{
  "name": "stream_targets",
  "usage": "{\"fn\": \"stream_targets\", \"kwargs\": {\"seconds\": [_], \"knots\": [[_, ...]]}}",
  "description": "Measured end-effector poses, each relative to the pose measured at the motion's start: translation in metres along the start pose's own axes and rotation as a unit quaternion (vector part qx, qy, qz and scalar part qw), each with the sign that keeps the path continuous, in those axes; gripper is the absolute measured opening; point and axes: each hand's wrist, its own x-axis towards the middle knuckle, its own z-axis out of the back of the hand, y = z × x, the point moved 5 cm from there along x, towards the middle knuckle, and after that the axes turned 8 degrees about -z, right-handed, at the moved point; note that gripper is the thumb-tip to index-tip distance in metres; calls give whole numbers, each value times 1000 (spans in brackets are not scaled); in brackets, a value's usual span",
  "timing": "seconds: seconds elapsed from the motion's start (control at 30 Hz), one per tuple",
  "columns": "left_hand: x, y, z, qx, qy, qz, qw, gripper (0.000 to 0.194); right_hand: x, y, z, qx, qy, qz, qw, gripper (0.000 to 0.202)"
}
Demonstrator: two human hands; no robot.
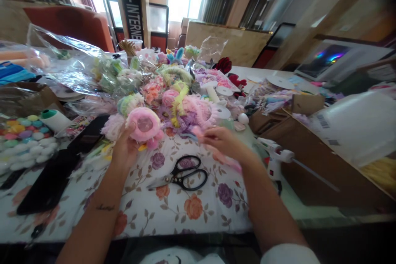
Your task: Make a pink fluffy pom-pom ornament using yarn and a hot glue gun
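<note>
In the head view, our left hand [123,146] is clamping on a pink ring [144,135], fingers and thumb closing around its left side. We are holding the ring above the table [139,202], at the near edge of the plush heap [173,99]. A pink ball [152,143] is hanging at the ring's near right side.

Our right hand [221,140] is bringing its fingertips together on a pink strip [199,134], whose other end is trailing to the right beneath our wrist.

Between our forearms, scissors [176,180] are lying on the flowered cloth, blades pointing left and handles right. To the right, a glue gun [274,161] is standing beside a box [324,165].

At the left, pompoms [31,148] are crowding together near a white spool [58,123], and a flat black thing [51,181] is lying closer to us. Farther off, beyond the heap's right side, a red rose [223,64] is showing.
</note>
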Motion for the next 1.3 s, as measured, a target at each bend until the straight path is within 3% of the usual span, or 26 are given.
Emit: {"fn": "stream_targets", "kwargs": {"seconds": [0.07,0.17,0.27,0.43,0.5,0.67,0.77,0.87,0.97,1.07,1.13,1.3], "knots": [[0,1,1,6,0,1,1000,36,18,-17,-36,-43,102,31,993,29],[1,2,2,4,0,12,1000,37,28,-34,-65,-41,168,17,985,29],[1,3,2,-4,-6,18,1000,33,25,-35,-73,-28,197,1,980,31],[0,4,1,-15,-14,28,999,30,17,-19,-69,-9,236,3,972,36],[-1,4,1,-13,-11,30,999,31,18,-20,-65,-37,234,3,971,37],[-1,5,1,-15,-9,33,999,30,30,-52,-46,-175,152,-23,972,7],[-2,6,0,-20,-11,42,999,32,32,-68,-35,-206,125,-29,970,11],[-2,6,-1,-17,-13,46,999,36,27,-68,-25,-243,98,-24,965,17],[-2,6,-2,-2,-4,40,999,39,19,-53,-22,-287,64,-1,956,18],[-3,6,-4,33,25,44,998,37,11,-35,-33,-312,56,41,948,16],[-5,6,-5,65,53,54,995,40,8,-27,-48,-316,82,66,943,15],[-9,9,-6,129,105,94,982,53,12,-32,-77,-313,139,90,935,15]]}}
